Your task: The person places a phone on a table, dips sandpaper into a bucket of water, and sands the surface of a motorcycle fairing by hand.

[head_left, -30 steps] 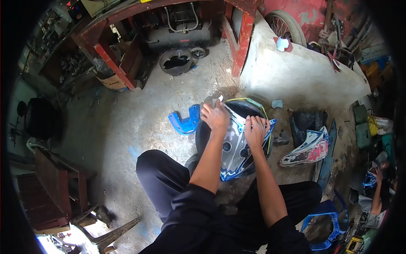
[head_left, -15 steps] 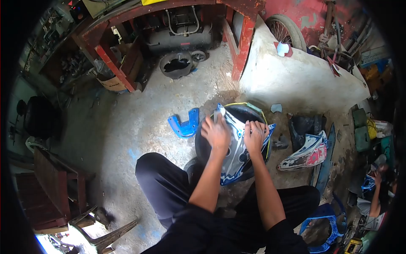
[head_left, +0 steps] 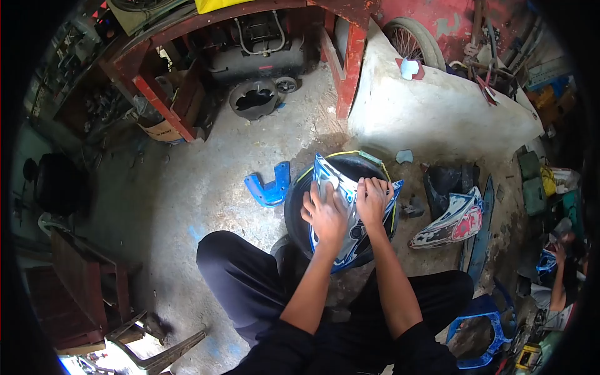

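A blue, white and grey panel point(head_left: 345, 247) lies across a round black tub point(head_left: 299, 215) between my knees. My left hand point(head_left: 326, 215) presses on the panel's left part, its fingers bent and somewhat blurred; whether something small is under them is hidden. My right hand point(head_left: 373, 199) grips the upper right edge of the panel with curled fingers. A yellow and green strip point(head_left: 375, 160) runs along the tub's far rim. The blue U-shaped part point(head_left: 270, 186) rests on the floor left of the tub.
Right of the tub lie a white, red and blue panel point(head_left: 451, 223) and a dark piece point(head_left: 442, 184). A blue frame point(head_left: 495, 328) is at lower right, near another person's arm point(head_left: 558, 281). A wooden bench point(head_left: 75, 281) stands left, a red workbench point(head_left: 353, 69) ahead.
My left hand has moved down and slightly right over the panel. My right hand still holds the edge. The whole view has shifted slightly.
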Motion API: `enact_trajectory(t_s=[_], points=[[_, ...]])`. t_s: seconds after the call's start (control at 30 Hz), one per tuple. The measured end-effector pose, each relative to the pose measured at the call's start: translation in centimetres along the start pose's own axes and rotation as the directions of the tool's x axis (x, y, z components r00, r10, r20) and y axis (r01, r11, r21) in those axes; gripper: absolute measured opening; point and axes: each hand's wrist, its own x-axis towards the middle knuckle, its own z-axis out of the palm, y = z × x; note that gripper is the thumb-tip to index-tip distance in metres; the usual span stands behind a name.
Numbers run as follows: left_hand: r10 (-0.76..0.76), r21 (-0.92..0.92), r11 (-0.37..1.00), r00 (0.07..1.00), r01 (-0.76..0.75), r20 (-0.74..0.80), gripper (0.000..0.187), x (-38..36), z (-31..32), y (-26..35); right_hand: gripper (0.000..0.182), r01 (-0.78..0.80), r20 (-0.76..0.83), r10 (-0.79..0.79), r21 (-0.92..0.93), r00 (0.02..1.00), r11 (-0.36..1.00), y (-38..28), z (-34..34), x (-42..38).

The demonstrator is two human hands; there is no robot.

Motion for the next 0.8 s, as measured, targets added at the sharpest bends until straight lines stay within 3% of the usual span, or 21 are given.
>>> enact_trajectory(t_s=[0.17,0.23,0.37,0.47,0.7,0.8], points=[[0.006,0.008,1.0,1.0,-0.005,-0.017,0.043,3.7,1.2,-0.6,0.027,-0.009,0.026,0.009,-0.012,1.0,1.0,0.0,-0.3,-0.2],[-0.092,-0.015,0.996,0.994,0.093,0.059,0.044,6.2,1.8,-0.8,0.028,-0.005,0.034,0.006,-0.024,0.999,1.0,-0.1,-0.2,0.1],[-0.006,-0.019,1.0,1.0,0.006,0.015,0.043,1.6,1.0,0.5,0.028,-0.036,0.037,0.036,-0.011,0.999,0.999,-0.3,-0.4,0.3],[0.058,-0.028,0.998,0.995,-0.056,0.082,0.043,-3.3,-0.6,1.0,0.028,-0.017,0.027,0.017,-0.012,1.0,1.0,0.2,-0.1,0.0],[-0.019,-0.018,1.0,0.998,0.02,0.052,0.044,2.1,0.7,1.1,0.028,-0.002,0.014,0.003,-0.011,1.0,1.0,0.1,-0.2,0.0],[0.05,-0.032,0.998,0.997,-0.048,0.055,0.043,-1.9,0.2,1.1,0.028,-0.006,0.003,0.007,-0.002,1.0,1.0,0.1,-0.1,0.0]])
